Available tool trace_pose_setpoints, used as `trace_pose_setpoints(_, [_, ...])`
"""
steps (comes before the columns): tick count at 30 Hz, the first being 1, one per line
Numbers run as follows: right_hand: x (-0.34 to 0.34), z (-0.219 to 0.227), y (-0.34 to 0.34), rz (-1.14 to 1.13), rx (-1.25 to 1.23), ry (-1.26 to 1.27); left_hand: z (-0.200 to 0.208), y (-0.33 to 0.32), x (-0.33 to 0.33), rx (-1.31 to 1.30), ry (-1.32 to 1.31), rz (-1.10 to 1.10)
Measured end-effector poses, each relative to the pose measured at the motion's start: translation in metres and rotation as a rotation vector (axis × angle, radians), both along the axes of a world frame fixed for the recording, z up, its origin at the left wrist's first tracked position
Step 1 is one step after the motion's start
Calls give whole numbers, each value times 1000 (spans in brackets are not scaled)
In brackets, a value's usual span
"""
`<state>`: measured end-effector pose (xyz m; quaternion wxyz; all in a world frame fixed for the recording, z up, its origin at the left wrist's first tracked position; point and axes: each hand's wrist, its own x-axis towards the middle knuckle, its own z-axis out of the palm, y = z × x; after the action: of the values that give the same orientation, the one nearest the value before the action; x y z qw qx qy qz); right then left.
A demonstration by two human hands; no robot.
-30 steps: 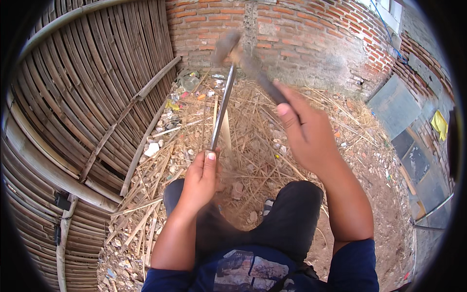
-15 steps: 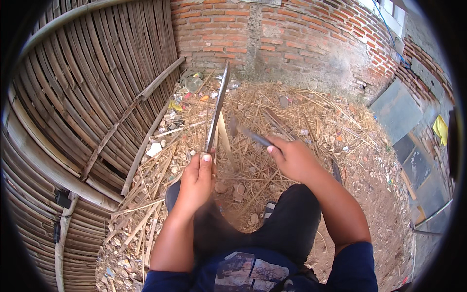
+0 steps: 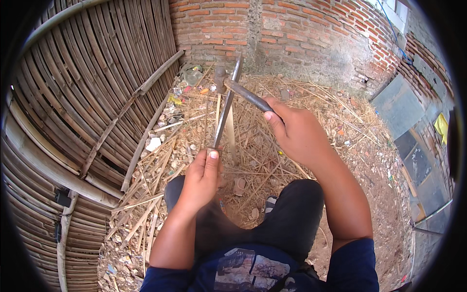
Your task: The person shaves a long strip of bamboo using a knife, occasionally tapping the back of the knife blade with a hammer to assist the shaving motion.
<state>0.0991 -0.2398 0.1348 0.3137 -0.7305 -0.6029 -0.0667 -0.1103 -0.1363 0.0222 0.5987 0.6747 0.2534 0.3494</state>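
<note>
Brick wall [image 3: 311, 46] stands beyond a long metal blade [image 3: 224, 118], with straw-strewn ground [image 3: 389, 214] beneath it. The left hand [image 3: 202, 176] closes around the blade's near end; the right hand [image 3: 300, 129], right of the blade, grips a hammer [image 3: 249, 96], whose head appears just left of the blade. Contact cannot be told.

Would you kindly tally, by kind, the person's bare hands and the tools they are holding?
Hands: 2, the left hand and the right hand
Hammer: 1
Long metal blade: 1
Total: 4
</note>
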Motion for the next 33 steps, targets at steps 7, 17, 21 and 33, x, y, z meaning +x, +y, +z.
trace_pose_setpoints(7, [-10, 26, -15, 63, 424, 33, -10, 0, -2, -2, 2, 21])
trace_pose_setpoints(17, [10, -9, -16, -61, -93, 16, -9, 8, 4, -13, -49, 48])
trace_pose_setpoints(21, [14, -12, -17, -22, 40, 31, -4, 3, -3, -84, -67, 13])
trace_pose_setpoints(33, [1, -7, -6, -4, 75, 65, 4, -5, -2, -226, -94, -37])
